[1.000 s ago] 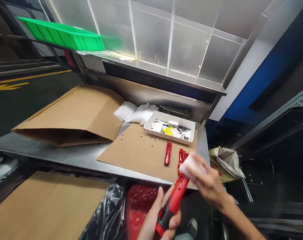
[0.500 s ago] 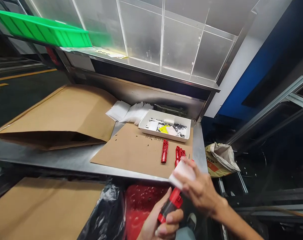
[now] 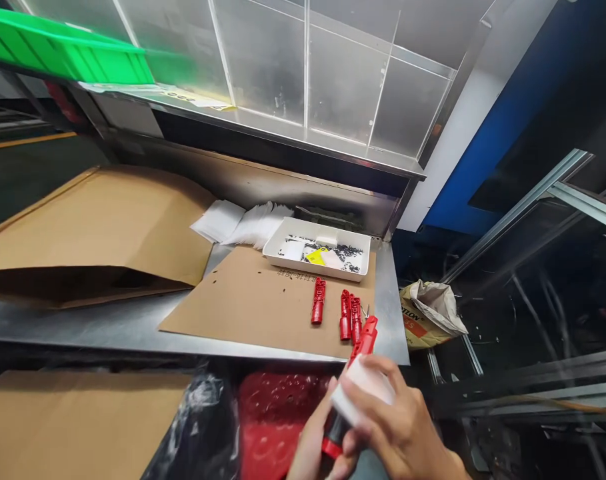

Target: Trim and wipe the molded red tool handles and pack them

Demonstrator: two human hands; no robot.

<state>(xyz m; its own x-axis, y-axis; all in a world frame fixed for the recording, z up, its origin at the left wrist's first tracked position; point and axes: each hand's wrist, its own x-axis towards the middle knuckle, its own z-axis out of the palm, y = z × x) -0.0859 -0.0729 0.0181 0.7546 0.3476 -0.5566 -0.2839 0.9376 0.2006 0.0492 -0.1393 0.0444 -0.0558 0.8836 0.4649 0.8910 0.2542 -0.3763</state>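
Observation:
My left hand (image 3: 313,430) is closed around a red and black plastic tool housing (image 3: 367,337), whose red end points up and away from me. Over the housing's middle lies a white wiping pad (image 3: 359,393), pinched in the fingers of my right hand (image 3: 407,423). The pad and fingers cover much of the housing; its black lower part and red rim show below. On the brown cardboard sheet (image 3: 243,300) just beyond my hands lie several red plastic housings: one (image 3: 318,303) apart, others (image 3: 345,317) grouped at the right.
A white tray (image 3: 313,268) with small black bits and a yellow label stands behind the housings. White pads (image 3: 257,225) are stacked left of it. A large brown paper bag (image 3: 133,220) covers the bench's left. Below the edge is a red textured surface (image 3: 277,400).
My right hand has moved the white pad down along the housing toward my left hand, uncovering the red upper end. The whole view has shifted slightly.

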